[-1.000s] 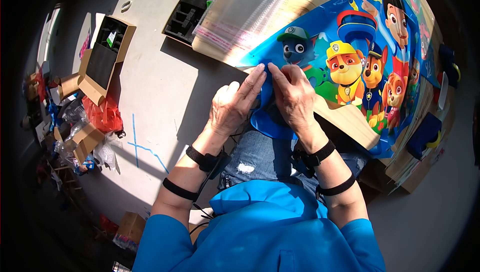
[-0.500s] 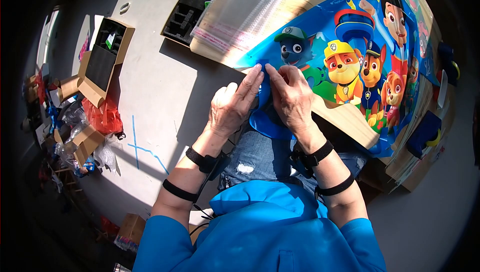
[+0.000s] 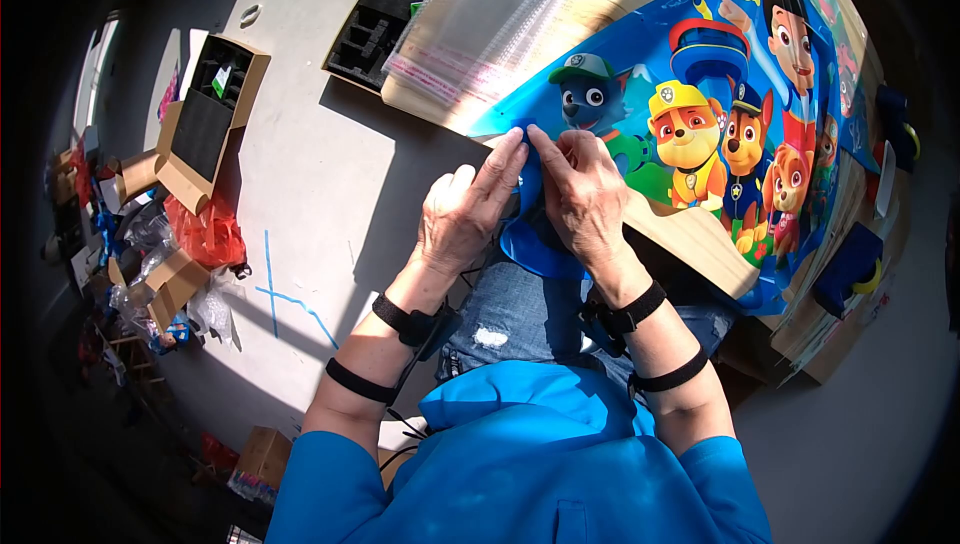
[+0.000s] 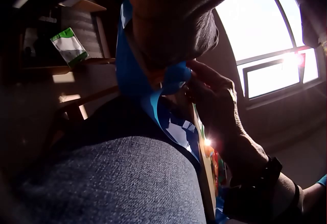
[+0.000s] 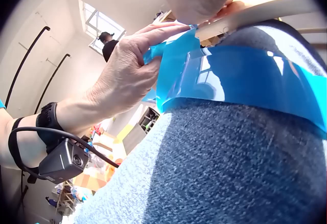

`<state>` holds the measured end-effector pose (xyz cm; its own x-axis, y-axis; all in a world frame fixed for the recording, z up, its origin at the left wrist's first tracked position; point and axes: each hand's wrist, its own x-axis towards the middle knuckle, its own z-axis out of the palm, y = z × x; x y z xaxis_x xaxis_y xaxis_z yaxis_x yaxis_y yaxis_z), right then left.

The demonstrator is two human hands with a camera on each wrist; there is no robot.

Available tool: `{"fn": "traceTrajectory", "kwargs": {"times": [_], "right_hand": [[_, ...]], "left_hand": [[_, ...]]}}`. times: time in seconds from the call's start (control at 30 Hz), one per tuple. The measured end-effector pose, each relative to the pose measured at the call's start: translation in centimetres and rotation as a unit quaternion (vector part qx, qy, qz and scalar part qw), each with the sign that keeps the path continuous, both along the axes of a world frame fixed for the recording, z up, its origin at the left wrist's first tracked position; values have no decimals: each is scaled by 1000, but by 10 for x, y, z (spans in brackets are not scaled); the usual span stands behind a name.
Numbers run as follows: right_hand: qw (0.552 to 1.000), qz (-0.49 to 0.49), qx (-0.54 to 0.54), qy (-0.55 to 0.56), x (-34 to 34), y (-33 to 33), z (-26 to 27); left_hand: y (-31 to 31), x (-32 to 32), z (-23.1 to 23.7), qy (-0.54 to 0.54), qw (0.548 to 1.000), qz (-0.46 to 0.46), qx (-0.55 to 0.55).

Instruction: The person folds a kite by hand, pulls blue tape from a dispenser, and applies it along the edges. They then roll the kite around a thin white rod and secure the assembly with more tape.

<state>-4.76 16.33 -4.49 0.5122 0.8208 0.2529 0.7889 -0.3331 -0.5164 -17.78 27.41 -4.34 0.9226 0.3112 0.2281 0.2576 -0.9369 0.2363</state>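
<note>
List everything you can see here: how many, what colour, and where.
printed sheet: one uppermost, mostly blue, on table
table: one, light wood, under sheet
plastic sleeves: count unclear, clear, on table
foam-lined boxes: two, brown and black, one on floor, one beside sleeves
red bag: one, red, left floor
smaller box: one, brown, lower left
floor lines: two, blue, left floor
blue-and-yellow objects: two, right edge
other clutter: count unclear, mixed, far left
jeans: one pair, blue, on legs
shirt: one, blue, on torso
straps: four, black, on arms
left hand: one, bare, pinching sheet
right hand: one, bare, pinching sheet
</note>
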Motion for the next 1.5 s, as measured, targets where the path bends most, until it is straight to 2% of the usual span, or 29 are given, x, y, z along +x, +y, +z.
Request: {"fn": "traceTrajectory", "kwargs": {"times": [0.5,0.67,0.9,0.97,1.03,1.1,1.17,1.23,1.3,1.33,1.4,1.43,1.5], "right_hand": [[1000,2,-19,6,2,4,3],[1000,4,-26,7,1,4,2],[1000,0,-21,12,0,4,4],[1000,3,-11,17,3,3,5],[991,-18,60,121,7,0,5],[967,-40,123,221,15,-13,11],[965,-46,126,225,19,-35,31],[968,-59,80,229,22,-70,43],[964,-90,67,242,23,-115,40],[957,-110,58,261,21,-136,41],[950,-164,51,260,25,-185,41],[948,-188,52,251,28,-209,40],[898,-318,80,294,36,-248,47]], "left_hand": [[0,-3,-6,-1,1000,-26,4],[-4,3,2,28,999,5,-23],[-14,8,6,46,998,31,3],[-16,7,10,57,997,44,-40],[-14,7,14,48,996,39,-65],[-15,8,15,73,994,43,-68],[-15,9,18,72,994,40,-75],[-13,8,14,80,992,33,-90],[-10,5,4,63,997,4,-34],[-11,7,8,82,995,6,-55],[-11,11,12,39,998,-9,-53],[-12,10,10,63,995,10,-82],[-12,10,9,90,995,3,-51]]}}
